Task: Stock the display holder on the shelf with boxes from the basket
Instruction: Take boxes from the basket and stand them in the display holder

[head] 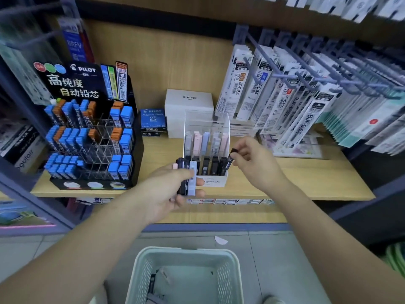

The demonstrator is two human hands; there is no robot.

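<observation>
Shelf (pixel 295 178) of pale wood bearing a clear display holder (pixel 205 119), the landmark for all places given here.

Far left of the display holder: a black rack (pixel 74 84) headed "PILOT" and "高纯度 自动铅芯". Its cells are part-filled with blue and orange lead tubes (pixel 65 137), and a tube pictured on the header reads "0.5 HB".

Just left of the display holder, set back: a blue box (pixel 152 119) printed "PILOT", "0.7 HB" and "ENO-G".

Directly behind the display holder: a white box (pixel 189 102) marked "PILOT".

On the display holder's white front lip: "graph MG", partly covered. Its back row holds upright pastel boxes (pixel 198 141) in grey, pink and lilac. Its front row holds black boxes (pixel 206 166).

Right of the display holder: refill packs (pixel 260 88) hanging on hooks, labelled "0.5", "JF-0.5" and "BJF-0.5".

Below and in front of the display holder: a pale green basket (pixel 184 251) with a few loose boxes (pixel 152 284) at its left inner side.

Left hand (pixel 166 191), at the display holder's front left corner: fingers and thumb curled round a bunch of boxes (pixel 192 178), held upright. One is pink, several are dark, one is pale lilac.

Right hand (pixel 252 159), at the display holder's right end: thumb and fingertips pinch a single dark box (pixel 230 159). It is tilted, with its lower end at the front row's rightmost slot; whether it touches the slot cannot be told.
</observation>
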